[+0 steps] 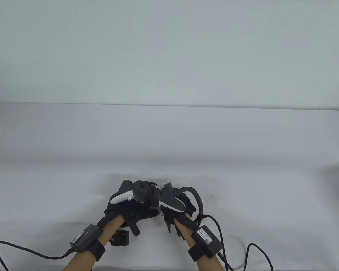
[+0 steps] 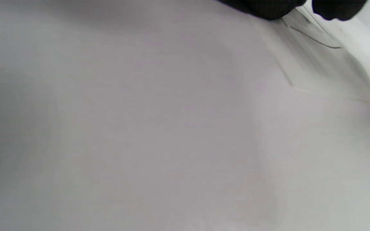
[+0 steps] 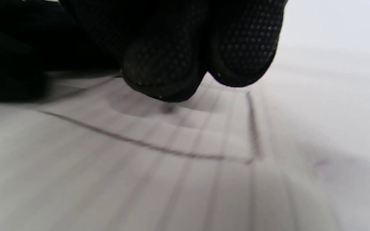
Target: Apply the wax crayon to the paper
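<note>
My right hand hangs closest, its gloved fingertips bunched just above the lined paper, over a dark drawn line; whether they pinch a crayon I cannot tell. My left hand sits against it on the white table, grip hidden.

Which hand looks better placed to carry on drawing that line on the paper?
The right hand, probably. Its fingertips sit bunched just above the lined paper beside the drawn line. The left hand shows only fingertips at the paper's edge; no crayon is visible.
</note>
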Available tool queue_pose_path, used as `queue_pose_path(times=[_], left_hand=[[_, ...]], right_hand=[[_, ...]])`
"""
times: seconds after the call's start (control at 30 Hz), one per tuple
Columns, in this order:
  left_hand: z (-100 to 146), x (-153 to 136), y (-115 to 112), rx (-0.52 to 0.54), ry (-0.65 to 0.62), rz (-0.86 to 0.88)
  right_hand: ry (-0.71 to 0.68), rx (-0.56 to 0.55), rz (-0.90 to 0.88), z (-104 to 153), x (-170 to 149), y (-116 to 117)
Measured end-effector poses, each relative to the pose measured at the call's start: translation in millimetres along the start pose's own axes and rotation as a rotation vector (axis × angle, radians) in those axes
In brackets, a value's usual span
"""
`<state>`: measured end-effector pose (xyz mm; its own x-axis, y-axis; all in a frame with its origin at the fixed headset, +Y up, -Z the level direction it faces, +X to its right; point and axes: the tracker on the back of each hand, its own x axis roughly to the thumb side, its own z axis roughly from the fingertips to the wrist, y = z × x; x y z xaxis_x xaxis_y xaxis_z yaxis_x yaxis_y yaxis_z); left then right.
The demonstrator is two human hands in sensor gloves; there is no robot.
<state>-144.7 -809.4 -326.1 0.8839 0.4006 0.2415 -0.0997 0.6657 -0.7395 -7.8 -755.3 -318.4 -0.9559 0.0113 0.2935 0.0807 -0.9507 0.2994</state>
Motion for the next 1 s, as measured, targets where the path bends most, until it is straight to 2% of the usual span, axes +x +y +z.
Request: queue_pose_path(times=[0.07, 0.13, 0.17, 0.23, 0.27, 0.3, 0.37, 0.43, 0.5, 0.6, 0.7, 0.73, 0.77, 0.83, 0.87, 0.9, 1.0], left_hand=[[0.0, 0.0, -0.1, 0.0, -0.001, 0.001], [0.0, 0.0, -0.1, -0.001, 0.0, 0.001], [0.0, 0.0, -0.1, 0.0, 0.0, 0.001], [0.0, 0.0, -0.1, 0.001, 0.0, -0.001], [0.0, 0.0, -0.1, 0.0, 0.0, 0.0], [0.0, -0.1, -0.2, 0.0, 0.0, 0.0], [-0.1, -0.1, -0.2, -0.002, -0.001, 0.002], [-0.2, -0.4, -0.5, -0.003, -0.004, 0.009], [-0.1, -0.1, -0.6, -0.001, -0.003, 0.005], [-0.2, -0.4, -0.6, -0.001, -0.003, 0.004], [-0.3, -0.4, -0.5, -0.001, -0.002, 0.003], [-0.3, -0.5, -0.5, -0.001, -0.002, 0.004], [-0.3, -0.5, -0.5, -0.001, -0.002, 0.004], [-0.2, -0.4, -0.5, -0.001, -0.002, 0.003], [-0.2, -0.5, -0.4, -0.002, -0.002, 0.003], [-0.2, -0.5, -0.4, -0.001, -0.002, 0.003], [-0.3, -0.3, -0.3, 0.002, -0.001, -0.001]], right_hand=[[0.059, -0.037, -0.009, -1.9, -4.4, 0.9], [0.122, -0.147, 0.155, -2.4, -5.2, 2.7], [0.094, -0.139, 0.157, -1.2, -3.0, 1.8], [0.035, -0.055, 0.088, 2.2, 0.3, -1.5], [0.002, 0.015, 0.02, 2.3, -1.1, -2.3], [-0.008, 0.041, -0.041, 1.7, -3.2, -1.4], [0.065, -0.054, 0.009, -0.1, -6.0, 0.2], [0.13, -0.143, 0.158, -1.4, -3.6, 1.8], [0.067, -0.101, 0.173, 1.4, 3.0, -0.6], [-0.013, 0.049, -0.001, 0.6, 3.4, -0.8], [0.126, -0.095, 0.151, -3.1, -1.6, -0.4], [0.131, -0.113, 0.203, -2.8, -0.8, -0.1], [0.107, -0.106, 0.207, -1.7, 1.4, -1.0], [0.033, -0.022, 0.143, 2.4, 7.0, -4.5], [-0.021, 0.058, 0.057, 1.7, 8.0, -5.5], [0.002, 0.084, 0.004, 1.7, 5.6, -4.4], [0.131, -0.058, 0.137, -1.3, -0.1, -3.7]])
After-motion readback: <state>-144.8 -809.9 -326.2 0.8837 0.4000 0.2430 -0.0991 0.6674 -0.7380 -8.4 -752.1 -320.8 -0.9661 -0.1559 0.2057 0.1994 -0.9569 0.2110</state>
